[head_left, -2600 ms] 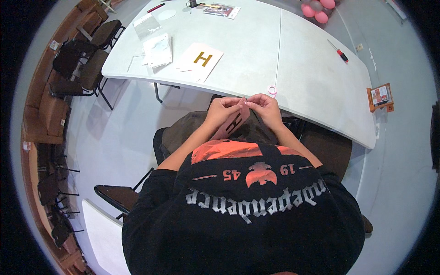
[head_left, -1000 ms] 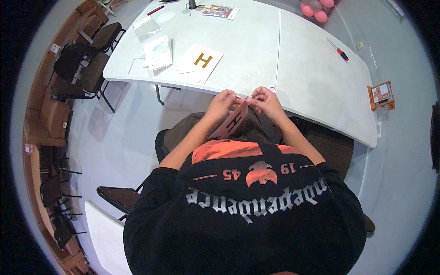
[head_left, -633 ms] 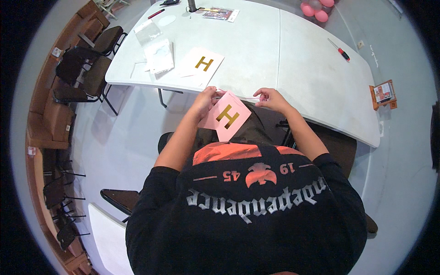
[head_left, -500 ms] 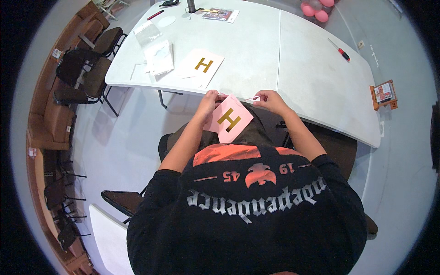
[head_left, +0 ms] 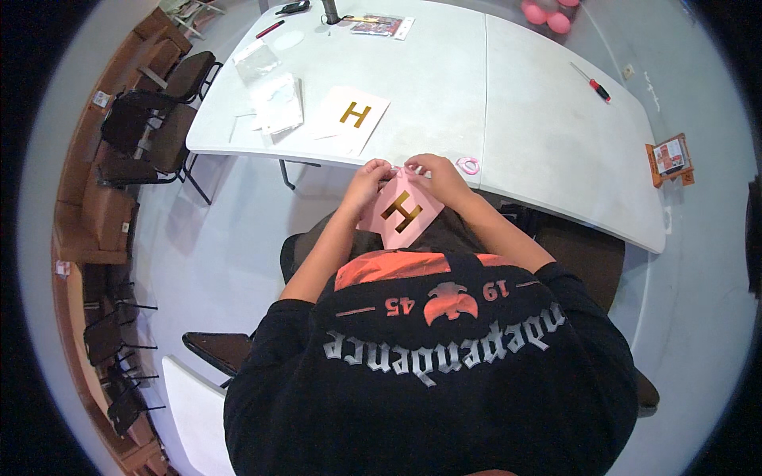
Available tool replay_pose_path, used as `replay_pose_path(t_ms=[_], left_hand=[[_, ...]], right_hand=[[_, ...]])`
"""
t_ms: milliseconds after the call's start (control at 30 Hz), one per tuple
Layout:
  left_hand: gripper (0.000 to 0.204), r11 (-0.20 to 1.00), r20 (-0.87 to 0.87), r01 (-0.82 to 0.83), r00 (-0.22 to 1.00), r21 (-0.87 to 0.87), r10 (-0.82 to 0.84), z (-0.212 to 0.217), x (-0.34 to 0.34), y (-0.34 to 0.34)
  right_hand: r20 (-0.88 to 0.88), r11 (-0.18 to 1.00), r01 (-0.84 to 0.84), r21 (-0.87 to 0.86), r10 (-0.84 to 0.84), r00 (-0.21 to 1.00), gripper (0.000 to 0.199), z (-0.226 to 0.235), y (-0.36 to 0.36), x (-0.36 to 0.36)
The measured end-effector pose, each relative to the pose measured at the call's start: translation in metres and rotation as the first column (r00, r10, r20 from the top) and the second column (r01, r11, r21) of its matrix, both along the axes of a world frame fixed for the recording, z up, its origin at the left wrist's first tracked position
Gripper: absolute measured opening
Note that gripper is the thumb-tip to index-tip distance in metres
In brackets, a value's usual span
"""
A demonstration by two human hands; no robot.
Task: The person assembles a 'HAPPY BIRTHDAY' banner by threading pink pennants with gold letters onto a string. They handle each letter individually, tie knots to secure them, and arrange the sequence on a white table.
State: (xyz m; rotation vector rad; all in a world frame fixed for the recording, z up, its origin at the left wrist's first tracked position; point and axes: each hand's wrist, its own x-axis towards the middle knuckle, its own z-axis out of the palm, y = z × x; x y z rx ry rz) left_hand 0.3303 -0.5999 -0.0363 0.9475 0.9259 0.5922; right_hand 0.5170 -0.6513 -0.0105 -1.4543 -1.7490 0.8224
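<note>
A pink card [head_left: 415,201] with a large gold letter hangs tilted in front of my lap, just off the table's near edge. My left hand [head_left: 369,186] pinches its upper left part. Close beside it, my right hand [head_left: 438,178] is closed at the card's top corner, where a bit of pink ribbon shows between the fingertips; the exact grip is partly hidden. To the right of that hand, a small loop of pink ribbon [head_left: 468,165] rests on the table's near edge.
On the white table [head_left: 548,151] lie pale cards with a gold letter [head_left: 357,113], clear packaging [head_left: 276,103], a red pen [head_left: 270,29], a printed packet [head_left: 381,26] and a red-black screwdriver [head_left: 595,86]. Dark chairs [head_left: 171,131] stand at the left.
My right hand has moved left, from holding the ribbon out to the side to the card's top corner next to my left hand. The ribbon loop on the table now shows.
</note>
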Motion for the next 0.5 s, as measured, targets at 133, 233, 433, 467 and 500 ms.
replay_pose_path(t_ms=[133,233,433,467,500], left_hand=[[0.018,0.999,-0.015,-0.023,1.0,0.034,0.023,0.0,-0.002,-0.004],[0.019,1.0,-0.006,-0.026,1.0,0.017,0.026,-0.002,-0.001,-0.005],[0.023,0.99,-0.184,0.077,0.981,0.116,-0.055,0.002,-0.003,-0.004],[0.024,0.986,-0.19,0.112,0.978,0.122,-0.088,0.003,-0.004,-0.005],[0.024,0.981,-0.178,0.14,0.977,0.133,-0.116,0.004,-0.004,-0.006]], right_hand=[[0.043,0.987,0.059,-0.147,-0.053,0.998,0.02,-0.009,0.001,0.017],[0.086,0.994,0.014,-0.109,-0.004,0.996,0.016,-0.013,0.001,0.031],[0.137,0.984,0.108,-0.139,-0.089,0.986,0.011,-0.011,-0.001,0.058],[0.115,0.985,0.121,-0.125,-0.107,0.988,0.011,-0.011,-0.001,0.062],[0.063,0.98,0.139,-0.143,-0.131,0.989,0.013,-0.011,-0.001,0.063]])
